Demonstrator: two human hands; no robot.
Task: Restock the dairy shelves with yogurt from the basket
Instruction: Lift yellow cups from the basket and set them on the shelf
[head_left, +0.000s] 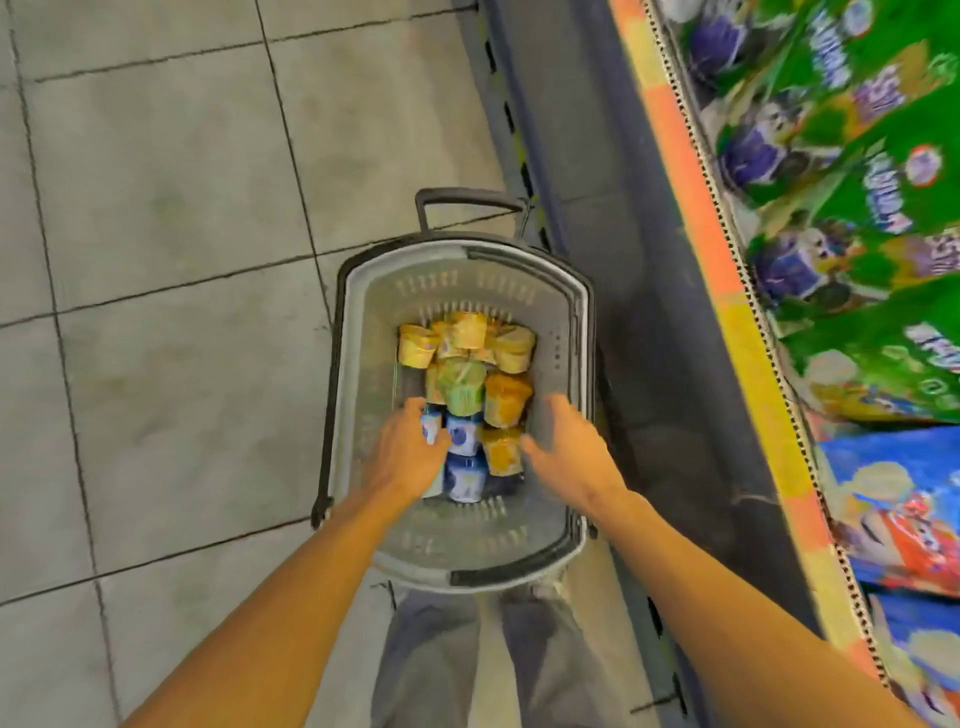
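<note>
Grey tiled floor (156, 364) at left. Grey plastic basket (358, 332) on floor, holding yogurt cups. Left hand (405, 457) inside basket, fingers curled round blue-and-white yogurt cup (430, 427). Right hand (566, 452) over right side, fingers spread, holding nothing, just beside orange yogurt cup (501, 449). Step: pickup. Next, likely: lift cups toward refrigerated shelf (691, 171) at right.

Both forearms are bare from the bottom edge of the view to the wrists, with no sleeve, watch or band showing. The left hand (408, 447) and right hand (563, 447) wear no gloves or rings. Grey-blue cloth trousers (441, 660) cover both legs
</note>
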